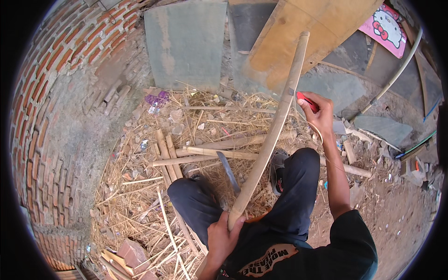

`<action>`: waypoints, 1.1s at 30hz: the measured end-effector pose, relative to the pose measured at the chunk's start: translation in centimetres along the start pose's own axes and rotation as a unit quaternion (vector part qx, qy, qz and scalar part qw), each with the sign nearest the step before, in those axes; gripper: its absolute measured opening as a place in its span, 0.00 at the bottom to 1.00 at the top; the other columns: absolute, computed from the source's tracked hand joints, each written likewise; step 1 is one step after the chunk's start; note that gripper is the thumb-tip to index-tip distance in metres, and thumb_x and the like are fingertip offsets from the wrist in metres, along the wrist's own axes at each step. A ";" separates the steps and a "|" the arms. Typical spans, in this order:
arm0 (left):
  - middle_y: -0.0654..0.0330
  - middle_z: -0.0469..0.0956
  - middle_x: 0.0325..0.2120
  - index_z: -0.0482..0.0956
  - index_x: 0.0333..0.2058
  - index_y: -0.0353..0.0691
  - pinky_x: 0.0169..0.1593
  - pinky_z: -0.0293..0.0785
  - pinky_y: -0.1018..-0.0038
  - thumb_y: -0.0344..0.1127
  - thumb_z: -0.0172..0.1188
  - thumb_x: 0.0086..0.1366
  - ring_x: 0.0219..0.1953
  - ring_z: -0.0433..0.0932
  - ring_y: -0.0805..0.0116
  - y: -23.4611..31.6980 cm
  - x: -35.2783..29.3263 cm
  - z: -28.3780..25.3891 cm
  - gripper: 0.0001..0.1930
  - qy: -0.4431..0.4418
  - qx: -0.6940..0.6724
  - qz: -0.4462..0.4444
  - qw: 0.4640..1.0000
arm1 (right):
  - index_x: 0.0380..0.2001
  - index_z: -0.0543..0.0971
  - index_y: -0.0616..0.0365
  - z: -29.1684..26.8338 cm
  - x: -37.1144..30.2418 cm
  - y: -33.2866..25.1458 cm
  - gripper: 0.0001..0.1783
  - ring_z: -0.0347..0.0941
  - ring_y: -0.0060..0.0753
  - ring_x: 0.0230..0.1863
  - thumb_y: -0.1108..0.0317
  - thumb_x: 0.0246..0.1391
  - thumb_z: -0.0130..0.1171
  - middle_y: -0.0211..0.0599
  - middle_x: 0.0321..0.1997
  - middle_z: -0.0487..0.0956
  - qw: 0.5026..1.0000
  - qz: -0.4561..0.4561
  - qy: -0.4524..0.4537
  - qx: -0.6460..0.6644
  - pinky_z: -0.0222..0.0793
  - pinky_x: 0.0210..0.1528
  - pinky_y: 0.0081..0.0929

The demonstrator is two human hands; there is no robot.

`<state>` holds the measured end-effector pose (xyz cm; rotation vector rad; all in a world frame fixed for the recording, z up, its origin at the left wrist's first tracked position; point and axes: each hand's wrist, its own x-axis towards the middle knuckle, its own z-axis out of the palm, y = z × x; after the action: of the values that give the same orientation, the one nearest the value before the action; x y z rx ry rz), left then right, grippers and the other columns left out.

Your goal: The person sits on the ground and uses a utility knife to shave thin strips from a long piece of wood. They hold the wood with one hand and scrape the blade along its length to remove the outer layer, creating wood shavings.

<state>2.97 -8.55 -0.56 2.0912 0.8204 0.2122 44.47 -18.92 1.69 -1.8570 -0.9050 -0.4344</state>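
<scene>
My left hand (223, 234) grips the near end of a long bamboo pole (273, 133), which slants up and away over my knees toward the boards at the back. My right hand (315, 111) is raised beside the pole's upper part and holds a small red tool (306, 100) whose tip touches the pole at a dark mark. A thin cord hangs from that hand. A curved metal blade (228, 171) lies on the ground between my knees, just left of the pole.
Several cut bamboo pieces (219, 151) and straw shavings (135, 186) cover the ground ahead. A curved brick wall (42, 116) rises on the left. Grey panels (186, 42), a wooden board (308, 28) and a pink cartoon sheet (385, 28) lean at the back. Bare dirt lies right.
</scene>
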 end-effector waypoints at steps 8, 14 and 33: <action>0.44 0.78 0.16 0.77 0.35 0.34 0.29 0.76 0.53 0.50 0.68 0.72 0.23 0.82 0.39 -2.0 -2.3 -0.8 0.21 -0.042 0.030 -0.032 0.998 | 0.48 0.91 0.56 -0.2 7.6 9.6 0.22 0.86 0.35 0.34 0.49 0.63 0.72 0.46 0.30 0.88 0.992 0.063 0.068 -0.084 0.79 0.42 0.34; 0.45 0.76 0.15 0.77 0.33 0.35 0.28 0.75 0.54 0.51 0.67 0.73 0.21 0.82 0.41 -2.4 -5.0 -3.3 0.22 -0.106 0.001 -0.053 0.993 | 0.45 0.91 0.58 -9.6 13.6 22.4 0.31 0.80 0.32 0.32 0.38 0.63 0.64 0.40 0.29 0.85 0.960 0.189 0.103 -0.181 0.76 0.40 0.32; 0.72 0.65 0.26 0.71 0.36 0.41 0.31 0.60 0.77 0.52 0.61 0.79 0.29 0.62 0.82 -2.3 6.8 -2.0 0.20 -0.051 -0.355 0.078 0.930 | 0.46 0.82 0.59 -0.2 -7.2 -6.8 0.13 0.69 0.24 0.28 0.60 0.71 0.62 0.31 0.30 0.77 0.981 0.093 -0.118 0.126 0.66 0.32 0.28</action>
<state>6.20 -2.02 -2.06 1.4593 0.4188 0.4148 34.66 -20.30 1.42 -1.7601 -0.8877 0.0163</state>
